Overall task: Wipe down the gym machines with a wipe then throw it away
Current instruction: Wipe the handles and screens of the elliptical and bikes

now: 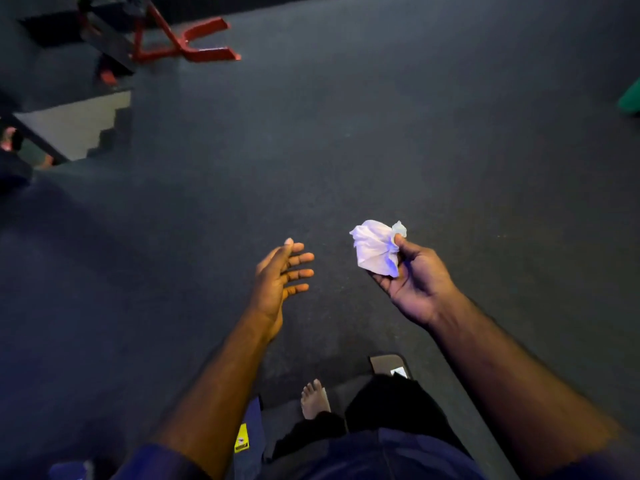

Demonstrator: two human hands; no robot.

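**A:** Which hand has the wipe?

**B:** Your right hand. The wipe is a crumpled white wad. Your thumb pinches it against your curled fingers, and most of it sticks out above and to the left of the hand, over the dark floor.

**A:** And the other one?

**B:** Your left hand holds nothing. Its fingers are straight and a little spread. They point right, and the palm is turned toward the wipe. Your two hands are near each other but apart, both stretched out in front of you.

**A:** What else is around you?

**B:** A machine with a red frame stands at the upper left, well apart from both hands. Below it there is a pale panel with a stepped edge. A green thing shows at the right edge, too cut off to tell what it is. Between your forearms there is a bare foot on the floor. A yellow label sits just beside your left forearm, and its print is too small to read.
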